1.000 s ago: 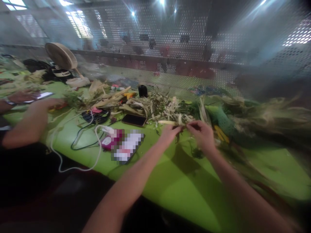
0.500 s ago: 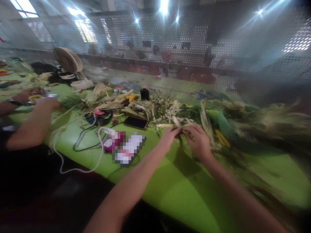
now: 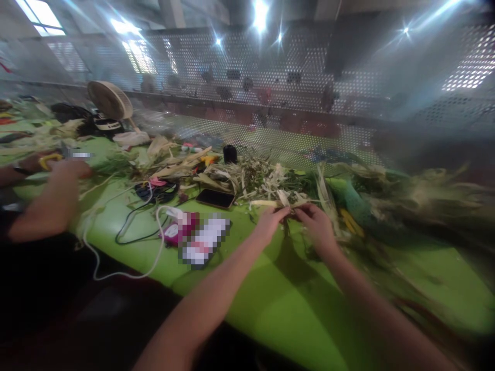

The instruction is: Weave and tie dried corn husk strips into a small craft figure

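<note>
Dry pale corn husk (image 3: 285, 198) strips rise between my two hands, with darker ends hanging below the fingertips. My left hand (image 3: 271, 221) is closed, thumb and fingers pinching the husk from the left. From the right, my right hand (image 3: 316, 222) pinches the same piece, its fingertips a short way from the left ones. Just behind lies a heap of cut husk scraps (image 3: 266, 178). What exactly sits between the fingertips is partly hidden.
On the green table (image 3: 282, 319) lie a dark phone (image 3: 215, 198), a pixelated device, a magenta object (image 3: 181, 230) and a white cable (image 3: 116, 274). A fan (image 3: 110, 100) stands far left. At left a co-worker's hands hold yellow-handled scissors (image 3: 48, 161). Perforated metal panels stand behind.
My right hand's fingers have curled in more tightly at the husk; my left hand keeps its pinch. The co-worker's hands have shifted slightly left. The camera view has tilted a little.
</note>
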Motion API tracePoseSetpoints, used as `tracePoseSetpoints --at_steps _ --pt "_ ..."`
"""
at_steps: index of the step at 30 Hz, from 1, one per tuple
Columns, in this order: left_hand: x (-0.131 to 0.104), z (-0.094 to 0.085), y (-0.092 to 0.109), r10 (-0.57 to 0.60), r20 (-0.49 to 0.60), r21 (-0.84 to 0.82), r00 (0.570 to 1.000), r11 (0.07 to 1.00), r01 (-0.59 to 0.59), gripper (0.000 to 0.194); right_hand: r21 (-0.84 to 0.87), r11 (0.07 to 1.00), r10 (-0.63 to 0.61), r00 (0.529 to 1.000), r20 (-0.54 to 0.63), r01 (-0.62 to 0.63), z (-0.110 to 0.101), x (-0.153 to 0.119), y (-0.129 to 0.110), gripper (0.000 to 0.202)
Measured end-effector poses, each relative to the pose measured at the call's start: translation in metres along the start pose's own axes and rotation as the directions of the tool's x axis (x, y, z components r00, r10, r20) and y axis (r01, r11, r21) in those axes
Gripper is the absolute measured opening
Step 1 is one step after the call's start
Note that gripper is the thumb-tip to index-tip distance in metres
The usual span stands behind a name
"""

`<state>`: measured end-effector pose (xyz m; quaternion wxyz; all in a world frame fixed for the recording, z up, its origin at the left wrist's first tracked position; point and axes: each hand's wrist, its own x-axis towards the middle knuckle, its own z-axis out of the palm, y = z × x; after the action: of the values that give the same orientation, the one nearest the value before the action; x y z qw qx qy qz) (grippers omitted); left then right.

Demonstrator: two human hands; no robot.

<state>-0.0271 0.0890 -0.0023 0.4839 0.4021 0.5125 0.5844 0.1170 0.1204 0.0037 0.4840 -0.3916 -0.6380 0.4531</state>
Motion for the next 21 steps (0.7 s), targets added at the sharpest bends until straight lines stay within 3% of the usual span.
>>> tracePoseSetpoints --at_steps 3,6,9,13,17,21 --pt "-0.004 0.001 0.009 -0.003 0.041 0.046 0.999 0.999 0.001 0.021 -0.051 0.998 -0.041 0.999 -0.028 0.040 -0.001 -0.001 -0.002 0.022" --pt "-0.004 0.000 0.013 0.008 0.105 0.133 0.994 0.991 -0.022 0.017 -0.210 0.959 -0.202 0.979 -0.029 0.192 -0.005 -0.005 -0.005 0.019" --pt "0.000 -0.004 0.011 0.054 0.116 0.267 0.992 0.960 -0.083 0.015 -0.325 0.858 -0.387 0.917 0.098 0.397 -0.007 -0.008 -0.011 0.012" --pt "0.004 -0.009 0.009 0.070 0.163 0.419 0.984 0.898 -0.133 0.013 -0.378 0.758 -0.468 0.847 0.252 0.531 -0.010 -0.007 -0.015 0.012" --pt "-0.001 -0.008 0.016 0.054 0.199 0.553 0.978 0.818 -0.158 0.017 -0.377 0.792 -0.403 0.875 0.269 0.480 -0.011 -0.004 -0.013 0.012" --pt "-0.007 -0.004 0.022 0.075 0.275 0.760 0.959 0.594 -0.264 0.021 -0.349 0.892 -0.236 0.954 0.185 0.288 -0.011 -0.003 -0.007 0.008"
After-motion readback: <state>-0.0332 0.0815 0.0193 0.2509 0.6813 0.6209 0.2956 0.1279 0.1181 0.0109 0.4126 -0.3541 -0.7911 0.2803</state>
